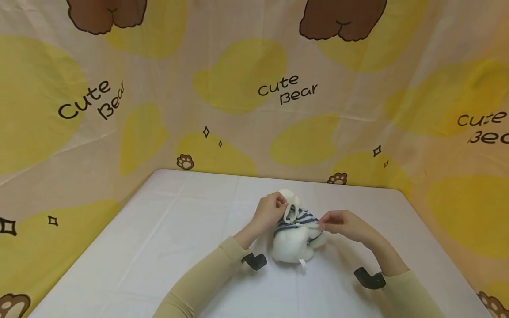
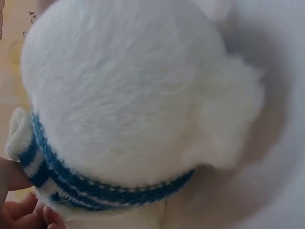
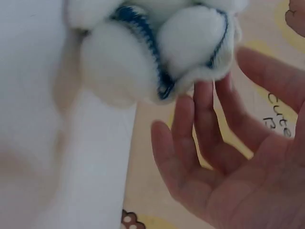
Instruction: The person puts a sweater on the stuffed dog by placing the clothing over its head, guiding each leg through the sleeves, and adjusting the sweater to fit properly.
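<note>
A white plush toy (image 1: 289,246) lies on the table, wearing a small blue-and-white striped knit sweater (image 1: 307,217). My left hand (image 1: 269,213) pinches the sweater near its white-edged opening (image 1: 291,213), beside the toy's fluffy far end. In the left wrist view, the toy's round white body (image 2: 124,90) fills most of the frame, with the striped knit (image 2: 35,164) between thumb and fingers. On the other side, my right hand (image 1: 347,225) holds the sweater's pale edge between thumb and fingertips. White rounded limbs (image 3: 119,62) poke past the blue-trimmed knit in the right wrist view.
A white-covered table (image 1: 159,247) carries the toy. Behind and at both sides hangs a yellow-and-beige printed cloth (image 1: 238,123). Black wrist mounts (image 1: 370,278) sit by each sleeve, and a small white tag (image 1: 303,264) sticks out from the toy's near end.
</note>
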Demonstrator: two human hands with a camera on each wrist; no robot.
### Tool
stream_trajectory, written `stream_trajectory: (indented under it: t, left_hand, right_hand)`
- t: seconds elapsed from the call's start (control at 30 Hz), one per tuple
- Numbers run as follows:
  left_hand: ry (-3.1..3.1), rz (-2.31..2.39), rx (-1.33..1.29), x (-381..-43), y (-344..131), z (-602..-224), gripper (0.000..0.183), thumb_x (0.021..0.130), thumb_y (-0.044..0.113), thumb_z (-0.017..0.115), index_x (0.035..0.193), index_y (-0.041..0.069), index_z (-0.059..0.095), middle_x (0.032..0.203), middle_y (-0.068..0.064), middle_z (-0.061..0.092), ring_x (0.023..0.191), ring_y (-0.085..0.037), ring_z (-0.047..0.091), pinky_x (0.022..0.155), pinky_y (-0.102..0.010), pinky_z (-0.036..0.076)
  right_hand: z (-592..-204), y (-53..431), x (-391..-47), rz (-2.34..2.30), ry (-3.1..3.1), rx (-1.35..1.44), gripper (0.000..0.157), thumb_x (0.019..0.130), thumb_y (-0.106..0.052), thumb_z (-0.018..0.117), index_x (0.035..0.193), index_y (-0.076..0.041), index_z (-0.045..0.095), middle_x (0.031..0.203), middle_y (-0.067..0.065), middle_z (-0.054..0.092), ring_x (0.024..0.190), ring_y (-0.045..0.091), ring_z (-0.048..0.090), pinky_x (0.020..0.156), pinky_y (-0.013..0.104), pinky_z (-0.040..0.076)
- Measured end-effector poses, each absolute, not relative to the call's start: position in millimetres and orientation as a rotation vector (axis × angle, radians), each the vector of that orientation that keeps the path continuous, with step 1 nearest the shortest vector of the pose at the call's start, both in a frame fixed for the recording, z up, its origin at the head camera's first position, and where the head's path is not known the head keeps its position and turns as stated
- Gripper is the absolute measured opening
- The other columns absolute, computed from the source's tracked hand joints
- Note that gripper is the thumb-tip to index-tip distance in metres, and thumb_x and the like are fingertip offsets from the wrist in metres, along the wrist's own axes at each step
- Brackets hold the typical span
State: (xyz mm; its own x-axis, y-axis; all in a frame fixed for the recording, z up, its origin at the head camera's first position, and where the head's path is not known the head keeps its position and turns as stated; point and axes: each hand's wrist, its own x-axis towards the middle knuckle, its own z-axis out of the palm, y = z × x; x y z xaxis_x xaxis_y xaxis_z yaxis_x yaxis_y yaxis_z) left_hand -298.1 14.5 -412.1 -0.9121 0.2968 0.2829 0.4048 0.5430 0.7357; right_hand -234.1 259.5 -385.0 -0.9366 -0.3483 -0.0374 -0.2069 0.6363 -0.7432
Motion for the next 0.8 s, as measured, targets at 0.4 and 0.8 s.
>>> stream_trajectory:
  t: [0.4,0.8]
  left_hand:
    - [-2.646,-1.307,-0.797,-304.3,21.7,-413.8,0.005,0.093,0.015,0.058,0.093,0.010,0.061,0.089,-0.001,0.065,0.081,-0.011,0.057,0.074,-0.023,0.046]
    - [-2.661,-0.978,-0.796,-301.4,27.3,-406.4,0.008,0.093,0.018,0.058,0.091,0.010,0.059,0.070,0.001,0.057,0.064,-0.010,0.049,0.059,-0.021,0.040]
  right_hand:
    - [-386.5,222.6,-225.3,-1.066,2.958,-0.331,0.014,0.084,-0.024,0.071,0.084,-0.012,0.067,0.083,0.000,0.067,0.085,0.020,0.064,0.069,0.032,0.054]
    - [-369.1,247.3,-225.1,-1.051,2.742,-0.411,0.018,0.093,-0.023,0.059,0.093,-0.005,0.063,0.090,0.006,0.063,0.087,0.020,0.056,0.079,0.039,0.048]
